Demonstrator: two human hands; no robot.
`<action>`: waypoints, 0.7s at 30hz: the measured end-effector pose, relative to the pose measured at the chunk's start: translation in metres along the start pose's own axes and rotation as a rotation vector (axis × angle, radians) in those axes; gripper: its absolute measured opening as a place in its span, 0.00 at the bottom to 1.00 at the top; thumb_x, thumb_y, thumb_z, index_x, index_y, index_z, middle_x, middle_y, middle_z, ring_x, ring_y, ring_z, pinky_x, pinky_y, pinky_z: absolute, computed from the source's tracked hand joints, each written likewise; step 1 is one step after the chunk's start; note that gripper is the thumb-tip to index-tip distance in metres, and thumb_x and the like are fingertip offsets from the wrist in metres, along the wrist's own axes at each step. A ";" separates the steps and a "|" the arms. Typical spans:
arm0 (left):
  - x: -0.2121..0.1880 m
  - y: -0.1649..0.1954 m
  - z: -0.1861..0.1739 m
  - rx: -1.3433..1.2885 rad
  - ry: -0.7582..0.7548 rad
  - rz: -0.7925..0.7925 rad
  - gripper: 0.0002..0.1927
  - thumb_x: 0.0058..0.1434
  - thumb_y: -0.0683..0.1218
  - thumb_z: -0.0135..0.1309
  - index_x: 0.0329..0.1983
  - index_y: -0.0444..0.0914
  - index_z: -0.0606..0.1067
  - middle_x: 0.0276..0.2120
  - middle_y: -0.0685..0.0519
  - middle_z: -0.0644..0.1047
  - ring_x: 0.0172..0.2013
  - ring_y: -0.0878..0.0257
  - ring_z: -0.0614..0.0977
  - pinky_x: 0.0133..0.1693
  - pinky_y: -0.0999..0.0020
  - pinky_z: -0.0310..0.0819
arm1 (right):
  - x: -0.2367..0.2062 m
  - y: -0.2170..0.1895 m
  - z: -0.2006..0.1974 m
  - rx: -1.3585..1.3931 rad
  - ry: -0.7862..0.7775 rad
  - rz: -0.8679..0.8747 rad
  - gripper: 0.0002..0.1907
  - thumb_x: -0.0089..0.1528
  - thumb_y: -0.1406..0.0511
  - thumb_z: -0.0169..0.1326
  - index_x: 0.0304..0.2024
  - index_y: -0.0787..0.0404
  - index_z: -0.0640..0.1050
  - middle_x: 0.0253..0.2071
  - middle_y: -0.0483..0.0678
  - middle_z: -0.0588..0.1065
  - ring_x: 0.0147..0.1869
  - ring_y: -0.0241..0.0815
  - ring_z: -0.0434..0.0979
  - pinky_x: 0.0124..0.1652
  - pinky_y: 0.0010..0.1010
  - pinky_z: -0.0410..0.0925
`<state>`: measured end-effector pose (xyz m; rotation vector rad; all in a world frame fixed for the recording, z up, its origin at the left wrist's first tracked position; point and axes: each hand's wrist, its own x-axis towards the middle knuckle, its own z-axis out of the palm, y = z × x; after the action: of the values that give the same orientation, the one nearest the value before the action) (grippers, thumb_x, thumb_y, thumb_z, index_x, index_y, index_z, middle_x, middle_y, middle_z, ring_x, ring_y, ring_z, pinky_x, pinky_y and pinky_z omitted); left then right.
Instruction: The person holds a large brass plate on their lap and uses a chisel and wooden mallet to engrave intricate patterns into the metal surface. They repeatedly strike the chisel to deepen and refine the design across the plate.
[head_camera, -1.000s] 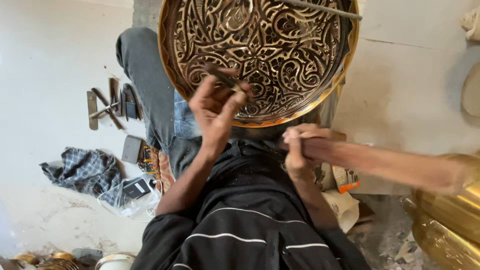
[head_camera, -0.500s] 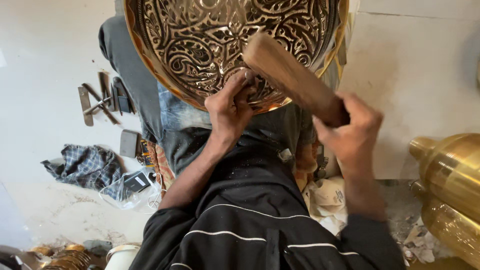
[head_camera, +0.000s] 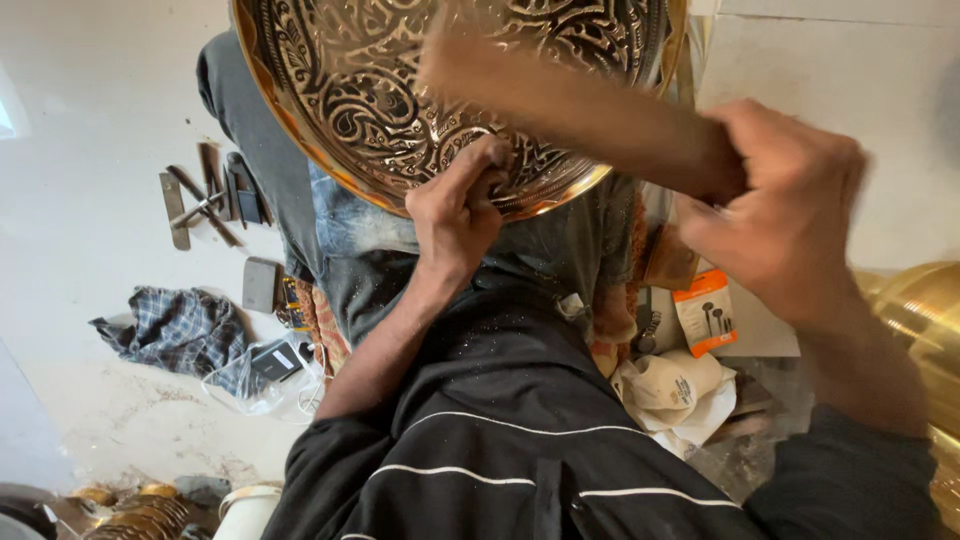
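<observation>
A large round brass tray (head_camera: 330, 110) with engraved scroll patterns rests on my lap, tilted toward me. My left hand (head_camera: 455, 215) presses against its lower rim, fingers pinched on a small chisel that is mostly hidden. My right hand (head_camera: 785, 215) is raised close to the camera, shut on a wooden mallet (head_camera: 575, 105) that is blurred and crosses in front of the tray. I wear a black jacket with white stripes.
Several metal chisels and punches (head_camera: 205, 200) lie on the pale floor at left. A checked cloth (head_camera: 175, 330) and a clear bag lie nearer. Brass vessels (head_camera: 925, 310) stand at right. An orange packet (head_camera: 705, 310) and white cloth sit beside my leg.
My right hand has lifted the mallet from low by my body up and closer to the camera. The left hand has stayed at the tray's lower rim. The view shifted slightly.
</observation>
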<state>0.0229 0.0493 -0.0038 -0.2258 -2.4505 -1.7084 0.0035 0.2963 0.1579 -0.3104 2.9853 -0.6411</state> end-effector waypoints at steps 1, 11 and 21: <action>0.002 -0.001 0.000 -0.005 0.011 0.029 0.20 0.60 0.27 0.45 0.51 0.35 0.77 0.41 0.44 0.83 0.39 0.59 0.89 0.42 0.67 0.85 | -0.003 0.001 0.004 0.143 -0.025 0.123 0.13 0.53 0.64 0.60 0.35 0.63 0.72 0.24 0.50 0.70 0.26 0.52 0.70 0.32 0.43 0.63; 0.067 -0.018 -0.039 0.075 -0.667 0.302 0.21 0.57 0.38 0.58 0.54 0.44 0.78 0.28 0.50 0.82 0.25 0.56 0.83 0.30 0.61 0.79 | -0.083 0.033 0.082 -0.255 0.044 0.171 0.17 0.46 0.69 0.68 0.32 0.66 0.75 0.28 0.52 0.76 0.32 0.50 0.76 0.33 0.37 0.67; 0.128 0.003 -0.019 0.081 -1.231 0.687 0.25 0.58 0.41 0.60 0.60 0.46 0.78 0.14 0.51 0.74 0.14 0.63 0.74 0.16 0.61 0.67 | -0.175 0.010 0.206 0.553 0.412 0.651 0.12 0.56 0.71 0.66 0.39 0.68 0.76 0.34 0.45 0.76 0.37 0.37 0.77 0.39 0.32 0.71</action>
<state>-0.1011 0.0380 0.0314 -2.3359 -2.4311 -1.2425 0.1961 0.2596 -0.0291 0.8730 2.7870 -1.4888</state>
